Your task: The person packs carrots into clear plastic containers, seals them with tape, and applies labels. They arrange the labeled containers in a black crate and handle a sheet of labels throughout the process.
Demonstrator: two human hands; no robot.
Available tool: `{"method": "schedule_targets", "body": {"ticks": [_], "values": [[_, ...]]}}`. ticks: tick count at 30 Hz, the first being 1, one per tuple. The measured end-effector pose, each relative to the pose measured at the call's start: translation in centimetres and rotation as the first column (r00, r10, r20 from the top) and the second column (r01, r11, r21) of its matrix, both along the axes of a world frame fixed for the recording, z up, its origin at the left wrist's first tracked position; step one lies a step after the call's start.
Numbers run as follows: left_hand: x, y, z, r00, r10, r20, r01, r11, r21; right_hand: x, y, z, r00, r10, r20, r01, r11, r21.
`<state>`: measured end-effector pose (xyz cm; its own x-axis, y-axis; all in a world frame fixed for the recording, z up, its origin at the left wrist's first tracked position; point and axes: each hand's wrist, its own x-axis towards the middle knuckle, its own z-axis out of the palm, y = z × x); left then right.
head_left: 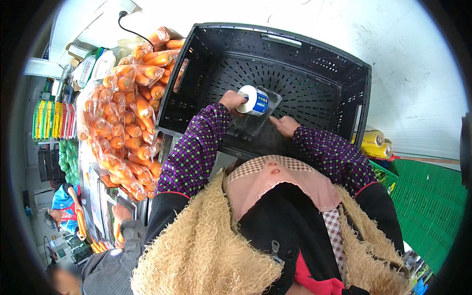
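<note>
My left hand [233,100] is closed round a white roll [249,100] with a blue printed label, held over the black plastic crate [216,35]. A clear plastic piece [275,98] shows behind and below the roll; whether it is a bag or a tray I cannot tell. At its lower right edge is my right hand [286,126], fingers curled and thumb toward the plastic. What sits between those fingertips is too small to make out. Both forearms wear purple checked sleeves.
Carrots in clear bags [125,125] are heaped left of the crate. Green crates [427,201] and yellow rolls [376,143] lie to the right. At lower left, a co-worker's hand [120,213] is by the bench; another person in blue [64,201] holds carrots farther off.
</note>
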<state>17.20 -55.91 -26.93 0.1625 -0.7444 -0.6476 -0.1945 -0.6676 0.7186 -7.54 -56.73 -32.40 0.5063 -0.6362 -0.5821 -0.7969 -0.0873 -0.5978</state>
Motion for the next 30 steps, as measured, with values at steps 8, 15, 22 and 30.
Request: {"method": "schedule_targets", "body": {"ticks": [8, 15, 22, 30], "values": [[-0.2, 0.1, 0.1, 0.977, -0.122, 0.177, 0.113, 0.992, 0.060, -1.9, 1.4, 6.0, 0.980, 0.185, -0.074, -0.146, 0.920, 0.363], [0.0, -0.4, 0.9, 0.998, -0.053, 0.042, 0.048, 0.992, 0.113, -2.9, 2.4, 1.4, 0.999, 0.020, 0.029, -0.025, 0.987, 0.162], [1.9, -1.0, 2.4, 0.961, -0.047, -0.273, 0.000, 0.986, -0.170, -1.8, -0.4, 7.9, 0.974, -0.054, 0.220, 0.134, 0.920, -0.368], [-1.0, 0.2, 6.4, 0.870, -0.141, -0.472, -0.058, 0.922, -0.383, -2.0, -1.9, 14.6, 0.913, -0.225, 0.342, 0.260, 0.964, -0.060]]}}
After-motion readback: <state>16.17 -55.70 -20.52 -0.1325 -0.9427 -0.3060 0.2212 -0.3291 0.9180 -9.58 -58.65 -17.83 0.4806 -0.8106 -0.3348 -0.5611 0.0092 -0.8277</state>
